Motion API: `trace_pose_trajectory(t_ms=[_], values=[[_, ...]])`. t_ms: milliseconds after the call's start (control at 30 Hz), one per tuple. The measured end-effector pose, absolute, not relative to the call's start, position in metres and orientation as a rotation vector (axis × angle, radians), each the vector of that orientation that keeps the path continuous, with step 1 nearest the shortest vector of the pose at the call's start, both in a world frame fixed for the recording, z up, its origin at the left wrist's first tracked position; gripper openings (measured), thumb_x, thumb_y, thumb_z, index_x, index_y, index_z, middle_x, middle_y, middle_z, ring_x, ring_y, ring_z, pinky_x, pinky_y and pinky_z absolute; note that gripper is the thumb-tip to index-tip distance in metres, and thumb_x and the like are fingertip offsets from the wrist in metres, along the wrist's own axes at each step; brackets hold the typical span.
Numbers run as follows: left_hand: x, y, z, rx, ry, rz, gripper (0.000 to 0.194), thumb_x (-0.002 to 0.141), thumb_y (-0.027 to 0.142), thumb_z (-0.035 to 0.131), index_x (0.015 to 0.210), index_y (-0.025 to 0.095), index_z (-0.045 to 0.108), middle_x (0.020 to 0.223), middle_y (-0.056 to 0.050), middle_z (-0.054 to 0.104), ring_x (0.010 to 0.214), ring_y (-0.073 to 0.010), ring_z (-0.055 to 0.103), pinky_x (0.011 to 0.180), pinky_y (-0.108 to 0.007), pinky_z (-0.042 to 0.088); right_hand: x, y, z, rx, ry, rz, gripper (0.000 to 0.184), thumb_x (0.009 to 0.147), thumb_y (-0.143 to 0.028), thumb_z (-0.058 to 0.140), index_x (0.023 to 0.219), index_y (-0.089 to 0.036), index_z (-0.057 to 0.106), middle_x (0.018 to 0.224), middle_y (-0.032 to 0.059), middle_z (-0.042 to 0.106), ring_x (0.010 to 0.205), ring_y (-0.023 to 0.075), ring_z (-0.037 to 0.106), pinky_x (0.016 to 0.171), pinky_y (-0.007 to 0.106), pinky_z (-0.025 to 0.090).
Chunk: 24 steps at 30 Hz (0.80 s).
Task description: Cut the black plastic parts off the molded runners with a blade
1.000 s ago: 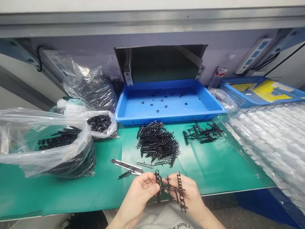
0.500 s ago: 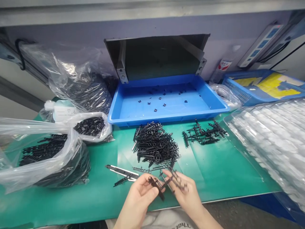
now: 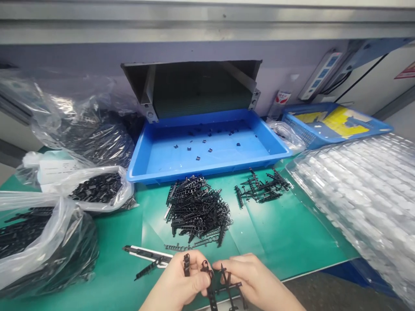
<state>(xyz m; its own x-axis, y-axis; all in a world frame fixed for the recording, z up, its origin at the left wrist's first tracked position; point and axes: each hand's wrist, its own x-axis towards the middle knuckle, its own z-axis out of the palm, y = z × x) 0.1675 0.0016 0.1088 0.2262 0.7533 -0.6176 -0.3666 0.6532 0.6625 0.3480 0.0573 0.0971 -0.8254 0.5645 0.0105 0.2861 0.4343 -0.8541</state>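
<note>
My left hand point(image 3: 183, 278) is closed, thumb and fingers pinching a narrow black plastic strip point(image 3: 210, 288) with a ring at its top. A second short black piece point(image 3: 186, 264) pokes up between its fingers. Close beside it, my right hand point(image 3: 251, 276) has its fingers curled round a thin branched black plastic frame point(image 3: 231, 290), whose lower part runs out of the picture. Beyond my hands lies a heap of black plastic strips point(image 3: 201, 211) with rows of rings. A white-edged utility knife point(image 3: 147, 254) rests to the left, a black strip point(image 3: 147, 270) against it.
Behind the heap stands a blue tray point(image 3: 207, 166) with small black bits in it. Branched black pieces point(image 3: 262, 188) lie to the right, near stacked clear plastic trays point(image 3: 350, 185). Open bags of black parts point(image 3: 74, 246) fill the left. A blue basket point(image 3: 324, 134) stands far right.
The view has shifted, so the bench sits lower and further left. The branched frame has swung from pointing up to lower down by my right hand. A short black piece now shows between my left fingers.
</note>
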Motion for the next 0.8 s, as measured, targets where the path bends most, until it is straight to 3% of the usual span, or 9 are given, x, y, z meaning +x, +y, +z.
trace_pose_trajectory(t_ms=[100, 167, 333, 400, 467, 567, 700, 800], values=[[0.179, 0.008, 0.109, 0.374, 0.991, 0.778, 0.039, 0.057, 0.049, 0.075, 0.068, 0.015, 0.059, 0.047, 0.004, 0.049, 0.039, -0.0034, 0.022, 0.040, -0.020, 0.013, 0.353, 0.059, 0.097, -0.740, -2.300, 1.336, 0.043, 0.094, -0.034, 0.028, 0.083, -0.018, 0.067, 0.062, 0.0038, 0.060, 0.055, 0.0154, 0.055, 0.053, 0.023, 0.045], [0.184, 0.018, 0.113, 0.484, 1.023, 0.812, 0.032, 0.064, 0.046, 0.072, 0.067, 0.017, 0.058, 0.052, 0.004, 0.048, 0.042, -0.0054, 0.031, 0.042, -0.019, 0.023, 0.361, 0.060, 0.091, -0.775, -2.191, 1.338, 0.045, 0.094, -0.036, 0.029, 0.077, -0.018, 0.067, 0.063, 0.0043, 0.059, 0.055, 0.0153, 0.054, 0.053, 0.023, 0.045], [0.192, 0.079, 0.138, 1.116, 1.203, 0.760, 0.020, 0.085, 0.036, 0.047, 0.080, 0.019, 0.056, 0.070, -0.001, 0.060, 0.068, -0.0157, 0.055, 0.062, -0.024, 0.042, 0.400, 0.059, 0.070, -0.950, -1.948, 1.293, 0.038, 0.094, -0.033, 0.028, 0.107, -0.019, 0.061, 0.077, 0.0065, 0.066, 0.054, 0.0137, 0.055, 0.056, 0.025, 0.050], [0.203, 0.114, 0.146, 1.466, 1.213, 0.655, 0.020, 0.088, 0.033, 0.039, 0.088, 0.019, 0.054, 0.067, 0.000, 0.061, 0.061, -0.0153, 0.056, 0.059, -0.025, 0.042, 0.416, 0.055, 0.068, -0.964, -1.876, 1.294, 0.034, 0.094, -0.032, 0.032, 0.116, -0.021, 0.057, 0.082, 0.0078, 0.067, 0.054, 0.0135, 0.056, 0.053, 0.025, 0.050], [0.220, 0.148, 0.150, 1.947, 1.261, 0.456, 0.019, 0.088, 0.029, 0.038, 0.096, 0.019, 0.052, 0.067, 0.001, 0.060, 0.057, -0.0147, 0.054, 0.054, -0.024, 0.040, 0.427, 0.047, 0.071, -0.978, -1.760, 1.283, 0.030, 0.092, -0.032, 0.041, 0.116, -0.023, 0.057, 0.085, 0.0091, 0.066, 0.062, 0.0155, 0.059, 0.057, 0.027, 0.050], [0.252, 0.183, 0.151, 2.362, 1.180, 0.187, 0.016, 0.079, 0.021, 0.051, 0.095, 0.021, 0.055, 0.080, -0.002, 0.063, 0.071, -0.0184, 0.059, 0.060, -0.025, 0.040, 0.434, 0.035, 0.081, -0.991, -1.486, 1.311, 0.026, 0.087, -0.038, 0.051, 0.107, -0.024, 0.061, 0.077, 0.0062, 0.062, 0.066, 0.0166, 0.060, 0.065, 0.029, 0.049], [0.283, 0.194, 0.161, 2.463, 1.088, 0.016, 0.014, 0.067, 0.005, 0.058, 0.071, 0.018, 0.060, 0.074, -0.004, 0.062, 0.068, -0.0211, 0.060, 0.056, -0.026, 0.037, 0.441, 0.026, 0.087, -1.150, -1.313, 1.491, 0.038, 0.080, -0.053, 0.054, 0.091, -0.018, 0.066, 0.060, -0.0007, 0.047, 0.049, 0.0113, 0.047, 0.050, 0.025, 0.043], [0.286, 0.188, 0.182, 2.463, 1.070, -0.028, 0.014, 0.065, 0.002, 0.058, 0.063, 0.016, 0.058, 0.079, -0.005, 0.060, 0.063, -0.0192, 0.059, 0.054, -0.025, 0.036, 0.449, 0.027, 0.086, -1.274, -1.267, 1.471, 0.041, 0.080, -0.054, 0.054, 0.086, -0.016, 0.067, 0.052, -0.0046, 0.039, 0.042, 0.0082, 0.035, 0.043, 0.022, 0.036]])
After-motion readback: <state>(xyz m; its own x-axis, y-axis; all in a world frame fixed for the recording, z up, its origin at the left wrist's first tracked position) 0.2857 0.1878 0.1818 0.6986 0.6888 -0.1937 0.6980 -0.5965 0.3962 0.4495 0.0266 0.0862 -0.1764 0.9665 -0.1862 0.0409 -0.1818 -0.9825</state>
